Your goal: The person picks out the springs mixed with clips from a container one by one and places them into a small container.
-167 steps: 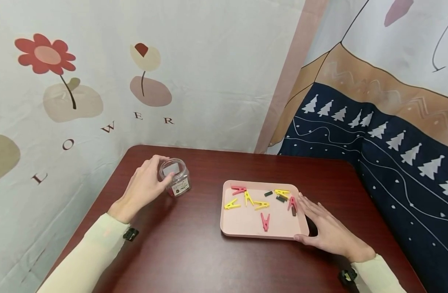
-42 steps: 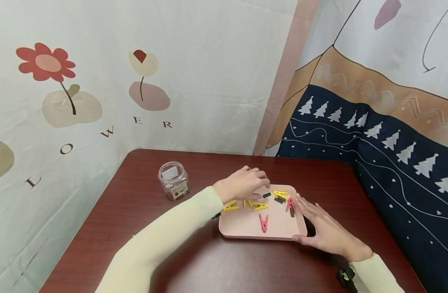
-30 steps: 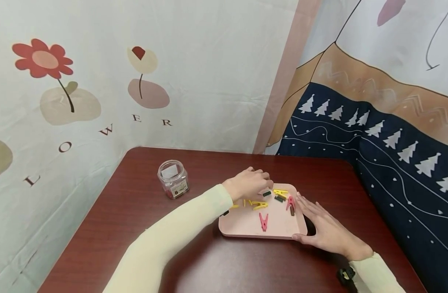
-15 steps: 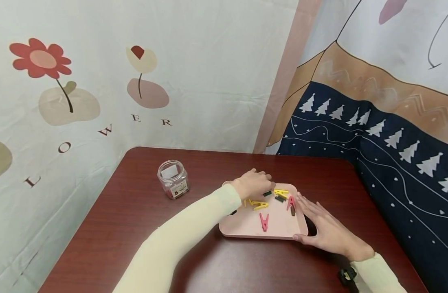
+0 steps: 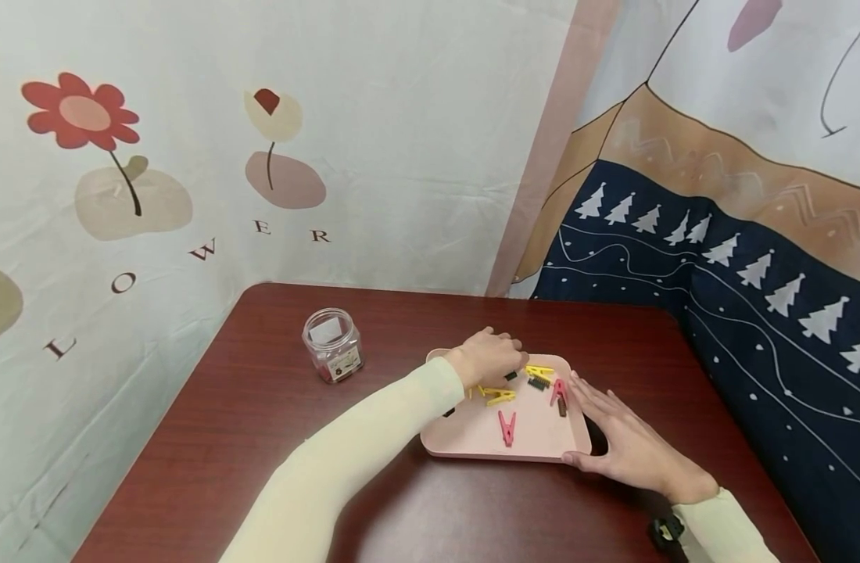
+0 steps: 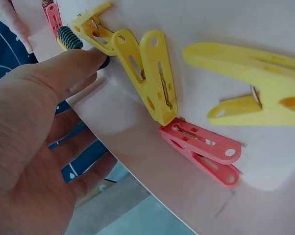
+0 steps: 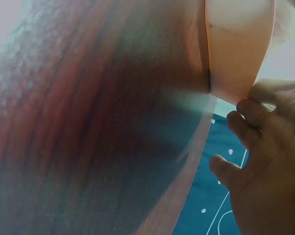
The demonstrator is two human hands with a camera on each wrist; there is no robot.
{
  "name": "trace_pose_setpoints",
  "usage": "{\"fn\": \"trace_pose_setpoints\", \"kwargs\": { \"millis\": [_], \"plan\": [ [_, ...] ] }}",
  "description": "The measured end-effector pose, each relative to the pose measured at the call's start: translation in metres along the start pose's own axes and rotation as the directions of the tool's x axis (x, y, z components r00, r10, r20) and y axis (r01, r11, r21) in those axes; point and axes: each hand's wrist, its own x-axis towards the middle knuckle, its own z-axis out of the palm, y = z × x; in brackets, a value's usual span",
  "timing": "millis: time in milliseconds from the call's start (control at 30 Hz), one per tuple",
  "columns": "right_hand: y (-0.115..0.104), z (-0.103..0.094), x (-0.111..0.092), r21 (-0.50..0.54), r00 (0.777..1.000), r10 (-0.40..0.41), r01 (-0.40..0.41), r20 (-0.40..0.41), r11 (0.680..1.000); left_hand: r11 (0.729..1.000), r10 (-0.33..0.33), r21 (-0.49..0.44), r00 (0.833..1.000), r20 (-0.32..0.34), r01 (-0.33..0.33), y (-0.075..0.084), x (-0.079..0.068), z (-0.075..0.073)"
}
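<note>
And here's the left hand (image 5: 489,356), thumb and forefinger pinching a dark green spring (image 5: 510,376) at the tray floor, remaining fingers held apart out over the far rim! Tight quarters on one side: a yellow clothespin (image 5: 540,370) and a second green coil spring (image 5: 539,383) sit just beyond the fingertips. Below the palm, a yellow clothespin lies near the thumb, and the left wrist view picks up a V-shaped yellow one touching a pink clothespin (image 6: 201,152) close to the tray wall.

All of it sits inside the pink tray (image 5: 472,440), and look at the right hand (image 5: 630,438): spread wide, thumb against the near right corner, fingers along the right rim! Just inside that edge, a pink clothespin (image 5: 558,389) stands beside a brown spring (image 5: 562,407). Toward the near edge there's more room, a single pink clothespin (image 5: 507,428) with tray floor on both sides.

Outward now, the left sleeve (image 5: 374,438) slants across the desk (image 5: 416,328) and over the tray's left rim. Beyond it, the open clear jar (image 5: 335,344) stands upright, well apart from the tray, a stretch of desk between them, its mouth unblocked.
</note>
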Motion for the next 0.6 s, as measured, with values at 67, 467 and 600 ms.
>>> {"fn": "trace_pose_setpoints", "kwargs": {
  "millis": [67,467,600],
  "plan": [
    [-0.0006,0.0005,-0.0005,0.006,1.000,0.006,-0.006,0.003,1.000,1.000,0.004,0.006,1.000,-0.006,-0.004,0.0001,-0.0011,0.0007],
    [-0.0010,-0.0001,-0.0007,0.010,1.000,0.009,-0.009,0.008,1.000,1.000,-0.001,0.016,1.000,-0.016,0.001,-0.0025,-0.0034,0.0004],
    [-0.0003,-0.0002,-0.0007,0.001,1.000,-0.004,0.004,-0.002,1.000,1.000,-0.004,0.005,1.000,-0.013,0.004,-0.0022,-0.0038,-0.0024]
  ]
}}
